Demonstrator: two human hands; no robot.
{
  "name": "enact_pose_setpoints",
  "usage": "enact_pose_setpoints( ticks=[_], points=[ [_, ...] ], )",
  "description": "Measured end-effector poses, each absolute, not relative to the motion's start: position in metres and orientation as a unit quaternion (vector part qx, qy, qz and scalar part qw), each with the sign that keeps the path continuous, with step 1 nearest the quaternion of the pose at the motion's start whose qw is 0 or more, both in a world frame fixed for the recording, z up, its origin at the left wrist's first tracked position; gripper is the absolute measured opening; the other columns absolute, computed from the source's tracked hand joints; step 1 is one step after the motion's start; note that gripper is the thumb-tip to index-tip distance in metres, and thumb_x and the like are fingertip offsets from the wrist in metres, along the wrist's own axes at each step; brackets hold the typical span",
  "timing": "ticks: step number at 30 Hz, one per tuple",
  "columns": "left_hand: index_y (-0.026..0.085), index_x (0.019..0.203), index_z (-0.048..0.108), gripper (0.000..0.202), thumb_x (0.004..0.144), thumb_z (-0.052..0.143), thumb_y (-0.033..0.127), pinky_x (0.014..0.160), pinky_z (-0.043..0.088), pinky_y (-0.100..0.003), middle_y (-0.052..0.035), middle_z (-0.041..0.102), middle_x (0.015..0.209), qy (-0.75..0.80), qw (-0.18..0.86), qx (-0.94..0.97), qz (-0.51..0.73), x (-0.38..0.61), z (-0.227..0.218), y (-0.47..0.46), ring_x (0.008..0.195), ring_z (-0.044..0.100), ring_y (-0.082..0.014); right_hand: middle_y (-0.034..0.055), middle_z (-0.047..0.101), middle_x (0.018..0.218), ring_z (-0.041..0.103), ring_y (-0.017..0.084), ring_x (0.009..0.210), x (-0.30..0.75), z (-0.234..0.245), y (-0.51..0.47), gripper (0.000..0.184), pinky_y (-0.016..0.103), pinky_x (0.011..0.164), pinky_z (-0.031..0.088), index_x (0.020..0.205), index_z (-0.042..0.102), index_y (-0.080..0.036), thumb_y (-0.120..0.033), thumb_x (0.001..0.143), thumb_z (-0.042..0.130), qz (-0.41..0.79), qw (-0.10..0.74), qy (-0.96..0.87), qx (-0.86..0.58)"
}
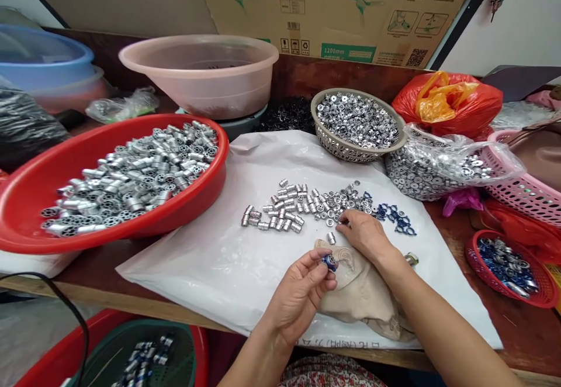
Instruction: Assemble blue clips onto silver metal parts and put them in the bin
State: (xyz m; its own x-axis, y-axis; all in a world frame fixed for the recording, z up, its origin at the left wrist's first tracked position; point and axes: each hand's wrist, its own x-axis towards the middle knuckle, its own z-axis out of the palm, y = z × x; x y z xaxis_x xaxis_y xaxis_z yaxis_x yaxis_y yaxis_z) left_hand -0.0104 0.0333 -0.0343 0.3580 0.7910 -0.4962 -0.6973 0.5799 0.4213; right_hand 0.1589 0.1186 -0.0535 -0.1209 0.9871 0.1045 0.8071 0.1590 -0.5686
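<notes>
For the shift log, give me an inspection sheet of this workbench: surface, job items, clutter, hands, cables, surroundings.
Surface: white plastic sheet over a wooden bench.
Job items: loose metal cylinders and blue rings on the sheet.
Clutter: red basin of cylinders, perforated basket of metal parts, plastic bag of metal parts, pink plastic basket.
Hands: left hand pinches a metal part with a blue ring; right hand sits over a beige cloth.
Cables: black cable, lower left.
Surroundings: ceiling-fan cardboard box, pale pink basin, blue basin.
</notes>
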Motion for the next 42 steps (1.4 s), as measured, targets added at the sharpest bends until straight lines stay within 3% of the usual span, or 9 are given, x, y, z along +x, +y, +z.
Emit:
enact_pose_setpoints(
  ticks=[5, 8, 12, 25, 33, 36, 38, 42],
  points=[
    [0.013, 0.085, 0.069, 0.031, 0.057, 0.083, 0.018, 0.059, 0.05, -0.016, -0.0006, 0.064, 0.072, 0.331, 0.825, 0.066, 0.453, -0.01, -0.035, 0.036, 0.059, 0.058, -0.0062, 0.0052, 0.068, 0.095, 0.066, 0.015, 0.079, 0.163, -0.035, 0.079, 0.024, 0.028, 0.071, 0.054, 0.103, 0.062, -0.02, -0.029, 0.082, 0.056, 0.314, 0.309, -0.685, -0.58],
    [0.012, 0.085, 0.069, 0.03, 0.058, 0.082, 0.016, 0.059, 0.05, -0.016, -0.0011, 0.066, 0.075, 0.31, 0.836, 0.074, 0.447, -0.006, -0.037, 0.036, 0.06, 0.058, -0.0062, 0.0049, 0.069, 0.094, 0.067, 0.016, 0.084, 0.159, -0.027, 0.045, 0.021, 0.027, 0.074, 0.055, 0.098, 0.062, -0.02, -0.031, 0.081, 0.06, 0.453, 0.398, -0.587, -0.539],
    [0.012, 0.085, 0.069, 0.026, 0.061, 0.08, 0.014, 0.06, 0.05, -0.016, -0.0029, 0.067, 0.081, 0.304, 0.843, 0.078, 0.437, -0.002, -0.039, 0.035, 0.061, 0.058, -0.0061, 0.0053, 0.069, 0.095, 0.066, 0.018, 0.088, 0.153, -0.024, 0.025, 0.017, 0.03, 0.078, 0.055, 0.094, 0.065, -0.022, -0.03, 0.079, 0.065, 0.451, 0.431, -0.556, -0.55],
    [0.012, 0.083, 0.07, 0.025, 0.061, 0.08, 0.018, 0.062, 0.047, -0.018, -0.0047, 0.069, 0.082, 0.318, 0.832, 0.117, 0.439, -0.007, -0.041, 0.03, 0.067, 0.06, -0.0091, 0.0039, 0.072, 0.09, 0.067, 0.019, 0.084, 0.154, -0.016, 0.03, 0.014, 0.032, 0.076, 0.054, 0.09, 0.07, -0.024, -0.029, 0.079, 0.064, 0.36, 0.36, -0.665, -0.546],
    [0.014, 0.085, 0.073, 0.026, 0.064, 0.078, 0.028, 0.061, 0.047, -0.019, -0.0042, 0.069, 0.077, 0.384, 0.774, 0.208, 0.458, -0.006, -0.04, 0.028, 0.06, 0.059, -0.0091, 0.0034, 0.072, 0.081, 0.067, 0.018, 0.075, 0.148, -0.024, 0.019, 0.009, 0.031, 0.069, 0.055, 0.087, 0.068, -0.024, -0.023, 0.079, 0.063, 0.28, 0.398, -0.697, -0.526],
    [0.016, 0.098, 0.071, 0.031, 0.07, 0.073, 0.031, 0.071, 0.049, -0.023, -0.0049, 0.067, 0.088, 0.412, 0.742, 0.229, 0.477, -0.004, -0.041, 0.026, 0.074, 0.06, -0.013, 0.0021, 0.071, 0.08, 0.067, 0.017, 0.073, 0.157, -0.03, 0.036, 0.012, 0.028, 0.065, 0.054, 0.084, 0.069, -0.023, -0.028, 0.083, 0.058, 0.327, 0.329, -0.701, -0.542],
    [0.019, 0.108, 0.067, 0.037, 0.074, 0.069, 0.033, 0.077, 0.05, -0.027, -0.0053, 0.065, 0.095, 0.416, 0.745, 0.207, 0.48, -0.002, -0.04, 0.027, 0.083, 0.061, -0.0154, 0.0031, 0.07, 0.087, 0.066, 0.018, 0.077, 0.169, -0.036, 0.057, 0.015, 0.03, 0.068, 0.053, 0.087, 0.069, -0.023, -0.029, 0.083, 0.056, 0.273, 0.269, -0.712, -0.588],
    [0.023, 0.114, 0.063, 0.043, 0.072, 0.071, 0.03, 0.068, 0.052, -0.027, -0.0025, 0.06, 0.089, 0.397, 0.763, 0.159, 0.485, -0.002, -0.034, 0.032, 0.077, 0.061, -0.0146, 0.0039, 0.067, 0.083, 0.063, 0.019, 0.076, 0.185, -0.048, 0.094, 0.012, 0.032, 0.07, 0.049, 0.078, 0.069, -0.023, -0.018, 0.076, 0.058, 0.183, 0.213, -0.716, -0.64]
  ],
)
